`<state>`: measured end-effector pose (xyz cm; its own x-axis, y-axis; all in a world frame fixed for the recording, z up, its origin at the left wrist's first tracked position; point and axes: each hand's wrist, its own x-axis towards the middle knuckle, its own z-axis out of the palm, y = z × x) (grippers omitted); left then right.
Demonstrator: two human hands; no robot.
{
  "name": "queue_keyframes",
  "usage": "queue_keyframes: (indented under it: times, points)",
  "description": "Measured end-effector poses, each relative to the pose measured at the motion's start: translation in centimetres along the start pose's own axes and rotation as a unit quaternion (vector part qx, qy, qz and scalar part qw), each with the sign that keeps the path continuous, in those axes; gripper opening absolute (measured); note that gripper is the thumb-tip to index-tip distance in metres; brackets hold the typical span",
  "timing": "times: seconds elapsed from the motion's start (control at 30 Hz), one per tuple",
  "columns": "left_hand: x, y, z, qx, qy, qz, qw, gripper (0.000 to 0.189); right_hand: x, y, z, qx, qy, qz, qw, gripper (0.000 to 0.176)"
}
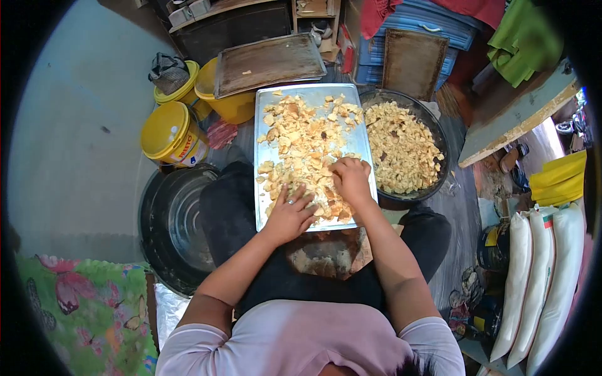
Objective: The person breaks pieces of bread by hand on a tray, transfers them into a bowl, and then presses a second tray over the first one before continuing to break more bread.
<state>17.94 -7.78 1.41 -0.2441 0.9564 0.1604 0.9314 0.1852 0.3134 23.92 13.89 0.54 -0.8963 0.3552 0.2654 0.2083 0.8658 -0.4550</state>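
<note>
A silver metal tray (262, 156) lies before me, spread with torn yellow and brown bread pieces (301, 135). My left hand (290, 215), a ring on one finger, rests on the pieces near the tray's front left with its fingers spread. Farther right, my right hand (351, 180) is curled down into the pieces, fingers bent around some of them; its fingertips are partly hidden. Beside the tray on the right stands a round black basin (446, 141) heaped with more bread pieces (401, 147).
On the left are an upright black tub (150, 219) and a lidded yellow bucket (164, 131). A brown baking tray (269, 62) lies over another yellow bucket (232, 109). Another tray (414, 62) leans behind the basin. White sacks (539, 276) stand at right.
</note>
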Motion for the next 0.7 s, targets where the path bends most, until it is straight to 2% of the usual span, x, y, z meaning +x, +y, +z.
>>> queue_keyframes:
  times: [0.07,0.1,0.27,0.33,0.37,0.4,0.43,0.47,0.5,0.53,0.57,0.6,0.67,0.7]
  points:
    - [0.2,-0.2,1.2,0.076,0.054,-0.064,0.994,0.030,0.4,0.5,-0.2,0.034,0.028,-0.002,0.999,0.014]
    - [0.5,-0.3,1.2,0.079,0.065,-0.075,0.992,0.027,0.6,0.3,-0.7,0.048,0.063,-0.035,0.996,0.014]
    - [0.6,-0.1,0.6,0.058,0.107,-0.083,0.989,0.026,-0.1,-1.8,-2.5,0.141,0.058,-0.083,0.985,0.017]
    - [0.8,0.3,-0.1,-0.024,0.134,-0.130,0.982,0.030,-0.7,-2.7,-2.2,0.327,0.014,-0.007,0.945,0.021]
    - [1.0,0.4,-0.6,-0.033,0.171,-0.113,0.978,0.033,-1.0,-2.8,-1.8,0.393,-0.011,0.037,0.919,0.024]
    - [1.4,0.7,-1.3,-0.034,0.170,-0.112,0.978,0.033,-1.0,-2.8,-1.4,0.393,-0.011,0.038,0.919,0.024]
    - [1.8,1.2,-1.8,-0.178,0.177,-0.154,0.956,0.033,-0.9,-2.8,-1.0,0.463,-0.024,0.067,0.883,0.024]
    - [2.2,1.5,-1.9,-0.318,0.180,-0.194,0.910,0.033,-1.0,-2.8,-0.7,0.530,-0.038,0.096,0.842,0.024]
    - [2.9,1.5,-1.4,-0.382,0.216,-0.187,0.879,0.033,-1.0,-3.1,-0.8,0.530,-0.040,0.096,0.842,0.024]
    - [3.3,1.0,-1.2,-0.382,0.216,-0.187,0.879,0.033,-1.0,-3.3,-1.1,0.558,-0.082,0.117,0.817,0.024]
    - [3.7,0.5,-1.0,-0.503,0.179,-0.233,0.813,0.034,-0.9,-3.5,-1.5,0.585,-0.123,0.137,0.790,0.025]
    - [4.2,0.2,-1.1,-0.612,0.137,-0.274,0.729,0.036,-1.0,-3.7,-2.0,0.585,-0.123,0.138,0.790,0.025]
    - [4.7,-0.2,-1.2,-0.624,0.146,-0.265,0.720,0.031,-1.1,-4.0,-2.7,0.531,-0.131,0.106,0.830,0.024]
    - [4.8,-0.3,-1.3,-0.598,0.126,-0.280,0.741,0.027,-1.2,-3.9,-2.6,0.531,-0.131,0.108,0.830,0.024]
